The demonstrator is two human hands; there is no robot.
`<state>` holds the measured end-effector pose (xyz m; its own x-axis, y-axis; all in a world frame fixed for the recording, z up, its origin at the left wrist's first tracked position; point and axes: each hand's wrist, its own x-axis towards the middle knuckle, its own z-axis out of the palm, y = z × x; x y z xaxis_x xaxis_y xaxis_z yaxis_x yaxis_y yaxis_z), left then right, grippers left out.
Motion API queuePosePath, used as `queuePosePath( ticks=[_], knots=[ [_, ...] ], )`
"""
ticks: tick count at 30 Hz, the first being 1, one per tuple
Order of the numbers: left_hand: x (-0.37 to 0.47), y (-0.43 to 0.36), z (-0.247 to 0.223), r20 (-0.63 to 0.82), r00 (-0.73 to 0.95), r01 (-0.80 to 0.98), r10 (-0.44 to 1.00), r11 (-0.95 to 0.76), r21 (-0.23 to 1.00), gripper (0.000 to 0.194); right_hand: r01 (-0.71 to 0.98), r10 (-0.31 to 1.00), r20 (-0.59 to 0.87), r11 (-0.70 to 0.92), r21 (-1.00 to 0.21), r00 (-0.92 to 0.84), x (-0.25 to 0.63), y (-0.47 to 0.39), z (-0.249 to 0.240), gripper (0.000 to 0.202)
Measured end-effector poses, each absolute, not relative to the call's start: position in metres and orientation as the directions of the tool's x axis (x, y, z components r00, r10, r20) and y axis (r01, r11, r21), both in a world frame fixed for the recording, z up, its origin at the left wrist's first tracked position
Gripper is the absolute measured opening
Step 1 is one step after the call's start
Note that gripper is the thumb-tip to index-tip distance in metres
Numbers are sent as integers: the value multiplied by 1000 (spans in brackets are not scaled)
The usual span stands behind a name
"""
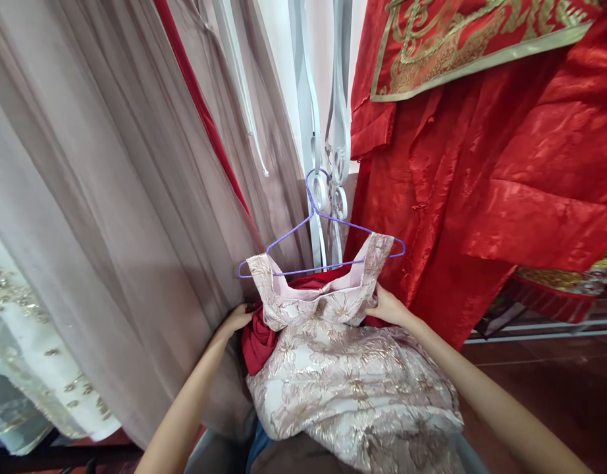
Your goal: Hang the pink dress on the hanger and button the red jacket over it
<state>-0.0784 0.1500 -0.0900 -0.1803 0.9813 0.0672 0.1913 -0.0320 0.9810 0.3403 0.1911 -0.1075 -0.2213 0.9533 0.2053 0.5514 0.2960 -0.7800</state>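
Note:
A pale pink and gold brocade dress [343,368] hangs by its shoulder straps on a purple hanger [303,226]. The hanger's hook is at a white scrolled metal stand [339,164]. Dark red cloth [259,342] shows behind the dress, at its left side and neckline. At that left side my left hand [238,318] touches the red cloth; its fingertips are partly hidden. My right hand [386,307] is closed at the right edge of the bodice, below the strap, with its fingers partly behind the fabric.
Greyish-pink drapes [135,197] fill the left, crossed by a red strip [205,118]. Red garments with gold embroidery [446,178] hang at the right. A white beaded dress [41,355] is at the far left. A low metal rail [545,334] runs at the right.

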Motion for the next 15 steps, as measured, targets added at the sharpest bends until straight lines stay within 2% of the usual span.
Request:
queuePosePath(
  ticks=[4,7,9,11,13,15],
  knots=[
    [-84,152,-72,60,-262,258,963,10,966,21,505,959,100,227,-833,-266,329,201,-108,41],
    [-86,144,-48,60,-289,254,955,16,967,20,367,921,57,210,-906,-385,345,202,-101,46],
    [-84,135,-32,66,-328,143,943,-20,990,25,202,895,16,117,-972,-445,360,199,-98,43],
    [-79,128,-16,72,-370,-58,926,-100,993,30,94,906,-3,40,-995,-423,369,197,-97,36],
    [-74,126,-2,75,-404,-224,912,-178,958,34,133,933,10,62,-989,-359,369,198,-98,34],
    [-69,128,8,93,-440,-255,893,-224,940,35,218,940,40,120,-969,-340,361,203,-100,34]
  ],
)
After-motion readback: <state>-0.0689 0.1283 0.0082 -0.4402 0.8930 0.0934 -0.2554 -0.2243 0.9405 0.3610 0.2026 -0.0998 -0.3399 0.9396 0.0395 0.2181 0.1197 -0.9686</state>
